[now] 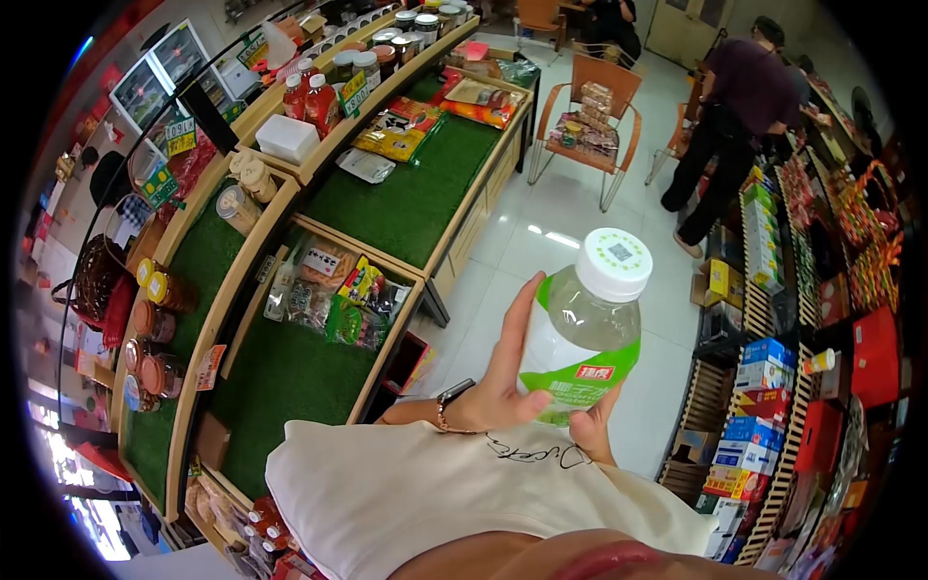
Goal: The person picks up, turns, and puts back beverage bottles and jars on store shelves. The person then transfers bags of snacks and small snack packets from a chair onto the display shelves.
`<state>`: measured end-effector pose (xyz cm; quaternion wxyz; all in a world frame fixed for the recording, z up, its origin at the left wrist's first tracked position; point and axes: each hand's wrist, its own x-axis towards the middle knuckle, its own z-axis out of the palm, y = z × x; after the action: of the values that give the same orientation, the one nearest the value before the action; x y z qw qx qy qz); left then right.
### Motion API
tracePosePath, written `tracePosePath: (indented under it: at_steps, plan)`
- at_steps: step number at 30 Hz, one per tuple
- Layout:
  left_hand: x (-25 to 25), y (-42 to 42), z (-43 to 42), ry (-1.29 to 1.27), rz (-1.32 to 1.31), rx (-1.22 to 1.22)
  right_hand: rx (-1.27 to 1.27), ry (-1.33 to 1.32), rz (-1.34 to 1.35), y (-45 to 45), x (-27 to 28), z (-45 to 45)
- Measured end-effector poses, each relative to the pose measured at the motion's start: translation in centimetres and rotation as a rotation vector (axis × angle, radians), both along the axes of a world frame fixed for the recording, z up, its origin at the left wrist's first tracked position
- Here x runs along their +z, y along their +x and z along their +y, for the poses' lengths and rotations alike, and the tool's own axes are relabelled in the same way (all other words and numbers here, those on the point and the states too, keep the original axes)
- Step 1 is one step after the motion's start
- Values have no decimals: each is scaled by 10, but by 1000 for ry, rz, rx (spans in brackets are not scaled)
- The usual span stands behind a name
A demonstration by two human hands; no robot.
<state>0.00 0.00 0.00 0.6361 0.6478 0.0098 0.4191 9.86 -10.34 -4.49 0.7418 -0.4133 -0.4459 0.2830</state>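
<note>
Holding a transparent bottle point(585, 333) in front of the body, above the pale floor point(488, 290), with 2 hands. Standing nearly upright, with the long axis tilted and running from the base at about 7 o'clock to the white cap point(615, 263) at about 1 o'clock. Showing the cap's printed top, with a square code in a ring of green marks, and turning the green and white label point(580, 372) and its red panel toward the camera. Grasping the bottle at its 9 o'clock side with the fingers of the left hand point(501, 382), thumb laid across the lower label; wearing a dark watch point(455, 391) and a bracelet on that wrist. Clasping the base at its 5 o'clock side with the fingers of the right hand point(594, 432), partly hidden behind the bottle. Taking the bottle as the dial's centre: at 9 o'clock, a green-topped bench point(280, 372) with a compartment of small packets point(324, 280); between 10 and 11, yellow and red bags point(396, 130); at 12, a brown chair point(633, 92) loaded with wrapped goods point(585, 132); at 1, a person point(739, 106) leaning toward shelves; between 3 and 4, stacked boxes point(759, 387) on slatted shelves point(788, 435); at 7, a cream shirt point(416, 493).
</note>
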Motion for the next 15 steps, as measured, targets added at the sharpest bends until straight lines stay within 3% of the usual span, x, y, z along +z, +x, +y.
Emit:
tracePosePath:
  at_steps: [2,3,15]
  plan:
    - [3,-9,-9,1,38,-6,22,-55,107,-11,-1,-12]
    - [4,29,50,5,6,-3,35,-43,59,30,-2,49]
    - [-13,126,210,33,-1,211,282,-42,75,151,-20,232]
